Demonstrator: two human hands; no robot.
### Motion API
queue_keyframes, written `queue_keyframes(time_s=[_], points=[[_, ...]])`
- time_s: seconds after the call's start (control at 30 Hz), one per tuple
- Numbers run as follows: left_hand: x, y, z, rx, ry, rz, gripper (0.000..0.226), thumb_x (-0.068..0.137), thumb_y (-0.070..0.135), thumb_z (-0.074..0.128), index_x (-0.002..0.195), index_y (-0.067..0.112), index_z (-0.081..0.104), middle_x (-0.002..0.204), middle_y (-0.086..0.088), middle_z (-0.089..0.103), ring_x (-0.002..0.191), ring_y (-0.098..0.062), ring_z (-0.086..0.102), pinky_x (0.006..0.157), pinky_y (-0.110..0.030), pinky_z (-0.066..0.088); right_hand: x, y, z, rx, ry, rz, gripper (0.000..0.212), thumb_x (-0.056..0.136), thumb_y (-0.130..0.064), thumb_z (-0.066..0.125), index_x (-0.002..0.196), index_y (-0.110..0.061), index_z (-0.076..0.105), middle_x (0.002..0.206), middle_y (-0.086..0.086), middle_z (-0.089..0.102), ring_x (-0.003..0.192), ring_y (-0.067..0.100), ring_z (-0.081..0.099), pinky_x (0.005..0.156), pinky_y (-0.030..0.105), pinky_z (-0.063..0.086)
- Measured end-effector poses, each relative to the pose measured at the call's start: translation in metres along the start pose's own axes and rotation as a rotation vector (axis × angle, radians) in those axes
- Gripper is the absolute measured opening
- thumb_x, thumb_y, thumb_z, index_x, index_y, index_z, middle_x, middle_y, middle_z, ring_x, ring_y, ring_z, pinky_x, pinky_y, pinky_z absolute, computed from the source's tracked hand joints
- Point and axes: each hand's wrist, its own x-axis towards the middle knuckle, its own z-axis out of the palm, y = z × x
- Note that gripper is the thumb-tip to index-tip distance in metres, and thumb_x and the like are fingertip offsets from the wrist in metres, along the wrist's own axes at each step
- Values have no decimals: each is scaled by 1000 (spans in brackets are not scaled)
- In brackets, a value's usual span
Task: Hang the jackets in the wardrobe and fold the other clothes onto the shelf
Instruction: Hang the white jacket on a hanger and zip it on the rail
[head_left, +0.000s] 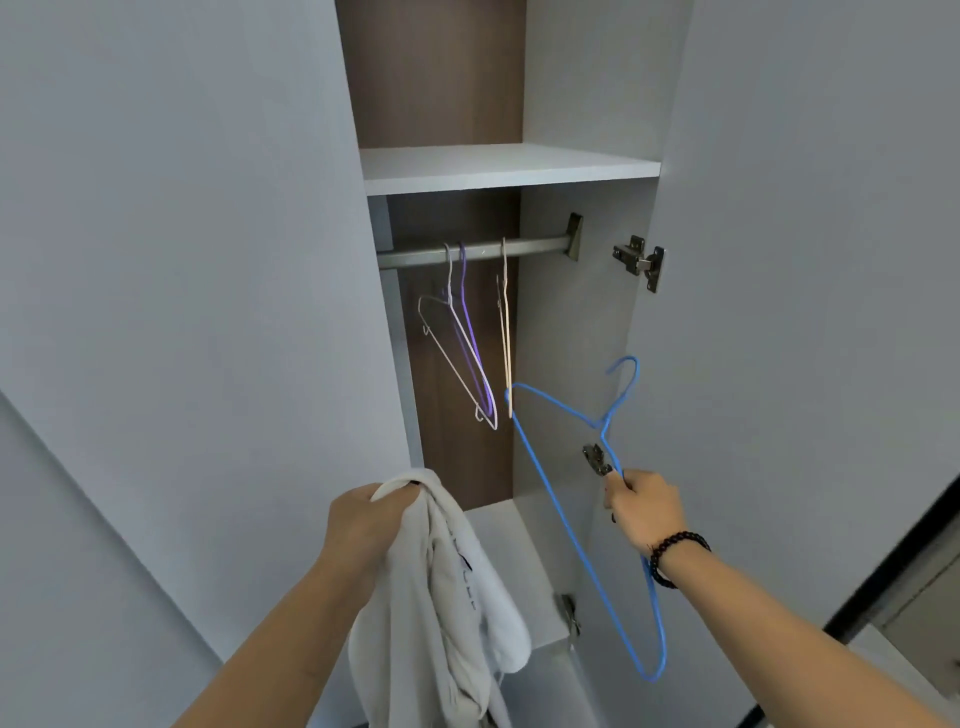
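Hanging step, hanger not yet loaded. Nearest, a white jacket (457, 597) is held bunched at its top by the left hand (363, 519), the grip closed round the fabric; a blue hanger (558, 519) is pinched below its neck by the right hand (644, 506). A shoulder is judged next to be threaded. Beyond, open room lies right of three hangers (467, 343) on the rail (535, 245), beneath the shelf (509, 169) front edge.
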Motion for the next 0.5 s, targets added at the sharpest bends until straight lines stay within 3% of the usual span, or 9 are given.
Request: queue_keyframes(time_s=[0.07, 0.13, 0.2, 0.3, 0.5], points=[[-11, -6, -7, -9, 12, -19, 11, 83, 25, 73, 80, 14, 71, 79, -3, 70, 73, -17, 62, 55, -25, 43, -13, 4, -3, 26, -28, -32, 26, 94, -14, 44, 82, 3, 60, 77, 16, 66, 66, 31, 60, 64, 36, 49], [-21, -10, -14, -26, 35, -29, 11, 83, 24, 73, 80, 14, 71, 82, -4, 70, 76, -20, 63, 57, -26, 44, -23, 4, -6, 46, -59, -52, 17, 93, -5, 40, 92, -6, 58, 85, 15, 67, 69, 30, 61, 60, 34, 50], [-34, -13, -18, -37, 64, -27, 11, 83, 24, 73, 79, 14, 71, 82, -5, 70, 76, -20, 63, 58, -27, 44, -30, 6, -9, 58, -147, -47, 23, 89, 3, 38, 88, -13, 54, 86, 14, 65, 58, 25, 56, 47, 26, 43], [-57, -16, -22, -49, 110, -17, 14, 82, 25, 74, 72, 17, 69, 74, -1, 68, 72, -18, 62, 55, -26, 43, -40, 9, -14, -21, -342, -14, 25, 89, 4, 39, 77, -15, 49, 81, 11, 61, 48, 21, 51, 42, 22, 36], [-111, -26, -23, -78, 225, -24, 16, 81, 27, 74, 72, 15, 68, 72, 1, 68, 68, -16, 62, 53, -25, 46, -74, 25, -29, 63, -451, -78, 21, 87, 6, 45, 74, -11, 48, 67, 6, 59, 33, 12, 43, 35, 18, 31]])
